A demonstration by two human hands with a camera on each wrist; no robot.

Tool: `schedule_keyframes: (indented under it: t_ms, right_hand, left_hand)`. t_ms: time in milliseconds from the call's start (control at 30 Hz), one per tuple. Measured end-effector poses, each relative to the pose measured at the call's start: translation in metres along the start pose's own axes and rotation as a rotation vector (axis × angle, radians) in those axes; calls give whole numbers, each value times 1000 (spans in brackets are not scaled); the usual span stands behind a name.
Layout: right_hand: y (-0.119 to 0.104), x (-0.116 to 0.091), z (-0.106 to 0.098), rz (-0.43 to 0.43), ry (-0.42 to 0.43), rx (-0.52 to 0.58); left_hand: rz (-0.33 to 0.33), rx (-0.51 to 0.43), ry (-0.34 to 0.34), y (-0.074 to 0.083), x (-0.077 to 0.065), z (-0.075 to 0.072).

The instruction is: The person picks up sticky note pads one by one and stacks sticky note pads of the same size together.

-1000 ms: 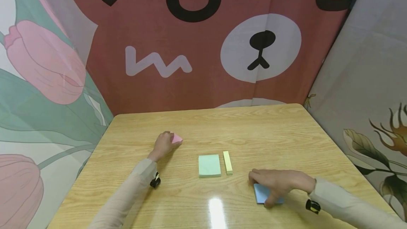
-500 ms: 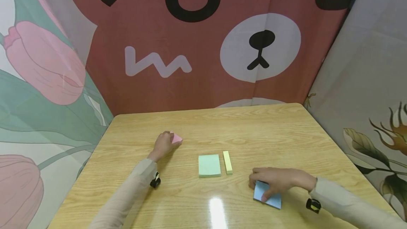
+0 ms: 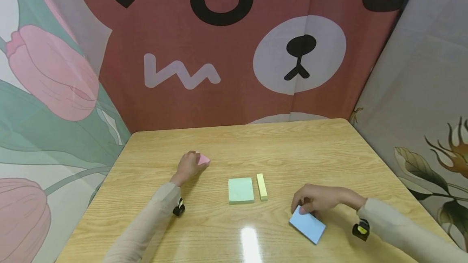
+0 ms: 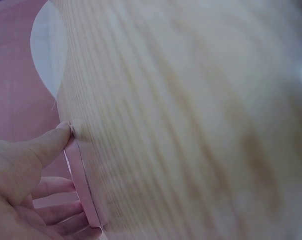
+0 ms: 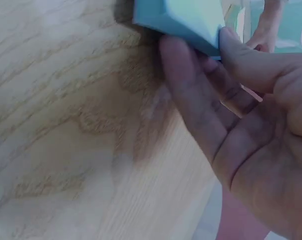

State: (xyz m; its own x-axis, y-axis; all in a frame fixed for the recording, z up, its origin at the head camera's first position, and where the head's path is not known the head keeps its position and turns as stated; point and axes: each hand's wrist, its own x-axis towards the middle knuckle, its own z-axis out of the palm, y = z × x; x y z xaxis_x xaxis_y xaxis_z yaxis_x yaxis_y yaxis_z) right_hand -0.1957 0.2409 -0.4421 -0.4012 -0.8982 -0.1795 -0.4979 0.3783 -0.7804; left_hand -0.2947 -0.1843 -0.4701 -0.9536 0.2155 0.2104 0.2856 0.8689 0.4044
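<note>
At the right, my right hand [image 3: 321,198] pinches a blue sticky note pad [image 3: 308,225] by one end, thumb on top. In the right wrist view the blue pad [image 5: 183,20] slants up from the wooden surface, with thumb and fingers at its near edge. Farther back on the left, my left hand [image 3: 188,167] grips a pink sticky note pad [image 3: 203,159], much of it hidden by the hand. The left wrist view has thumb and fingers at opposite ends of the pink pad [image 4: 83,185], which lies on the table.
A square green sticky note pad [image 3: 241,190] and a narrow yellow sticky note pad [image 3: 261,187] lie side by side between the hands on the wooden table [image 3: 292,145]. Printed cloth hangs [image 3: 164,104] behind the table and at both sides.
The right hand has taken up the blue pad by one end and turned it clockwise, so more of it shows. The left hand and pink pad have stayed put.
</note>
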Motion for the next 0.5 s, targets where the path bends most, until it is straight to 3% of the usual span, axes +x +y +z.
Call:
schedule_keyframes:
  t_ms: [333, 500]
  right_hand:
    - [12, -2, -2, 23, 25, 230]
    - [12, -1, -1, 67, 80, 241]
  left_hand:
    - [5, 1, 15, 1, 1, 0]
    - [11, 1, 17, 2, -1, -1]
